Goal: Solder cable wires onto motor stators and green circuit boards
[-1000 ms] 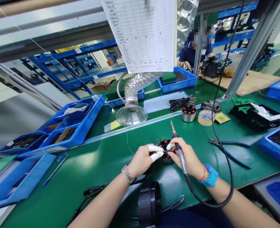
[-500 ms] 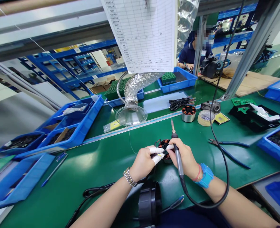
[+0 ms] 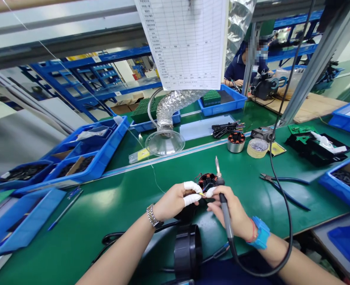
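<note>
My left hand (image 3: 173, 202), with white tape or finger cots on its fingertips, pinches a thin yellow wire (image 3: 202, 194). In my right hand (image 3: 232, 208) is a soldering iron (image 3: 227, 221), its metal tip pointing up and away from me. The white-covered right fingertip sits close to the wire's end; whether it touches cannot be made out. Just beyond the hands lies a motor stator (image 3: 208, 180) with copper windings, partly hidden by the fingers. A black cylindrical housing (image 3: 188, 251) rests nearer to me, below the hands.
A fume funnel (image 3: 165, 142) hangs ahead. Another stator (image 3: 236, 142), a round tub (image 3: 257, 147) and pliers (image 3: 284, 190) lie to the right. Blue bins (image 3: 103, 158) line the left. The iron's cord (image 3: 290, 237) loops past my right forearm. Behind, a person (image 3: 243, 67) sits working.
Both hands have shifted slightly toward me and apart from the stator, so more of its windings show. The yellow wire now shows between the fingertips. The soldering iron's tip has dropped a little.
</note>
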`<state>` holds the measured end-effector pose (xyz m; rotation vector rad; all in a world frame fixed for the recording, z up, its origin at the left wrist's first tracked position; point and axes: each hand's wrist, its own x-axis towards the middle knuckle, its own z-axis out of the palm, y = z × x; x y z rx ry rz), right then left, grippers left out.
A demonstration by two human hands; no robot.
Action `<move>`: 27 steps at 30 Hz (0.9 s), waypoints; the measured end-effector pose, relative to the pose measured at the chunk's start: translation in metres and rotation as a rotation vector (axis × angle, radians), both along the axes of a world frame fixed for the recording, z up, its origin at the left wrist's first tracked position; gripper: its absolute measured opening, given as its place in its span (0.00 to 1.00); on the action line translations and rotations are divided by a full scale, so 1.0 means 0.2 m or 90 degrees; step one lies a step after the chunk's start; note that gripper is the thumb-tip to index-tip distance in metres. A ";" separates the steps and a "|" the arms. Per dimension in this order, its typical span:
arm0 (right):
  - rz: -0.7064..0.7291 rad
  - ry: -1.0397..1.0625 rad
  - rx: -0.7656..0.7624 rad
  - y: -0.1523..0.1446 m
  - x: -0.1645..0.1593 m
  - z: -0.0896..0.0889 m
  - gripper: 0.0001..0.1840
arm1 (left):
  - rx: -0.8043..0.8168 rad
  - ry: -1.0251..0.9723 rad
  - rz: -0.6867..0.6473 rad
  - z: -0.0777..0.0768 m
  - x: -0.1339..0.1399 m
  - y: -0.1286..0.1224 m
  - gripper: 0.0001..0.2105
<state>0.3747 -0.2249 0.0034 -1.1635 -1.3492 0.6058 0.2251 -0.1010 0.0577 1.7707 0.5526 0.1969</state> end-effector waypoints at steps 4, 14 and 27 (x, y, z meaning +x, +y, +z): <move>0.065 0.094 -0.009 0.06 0.00 -0.02 0.14 | 0.090 0.026 0.010 0.00 0.00 0.02 0.08; -0.057 -0.086 -0.020 0.07 0.08 0.06 0.08 | 0.279 0.075 0.026 0.00 0.04 0.01 0.08; -0.049 -0.052 -0.014 0.04 0.11 0.00 0.13 | 0.218 0.041 0.017 -0.01 0.05 0.00 0.06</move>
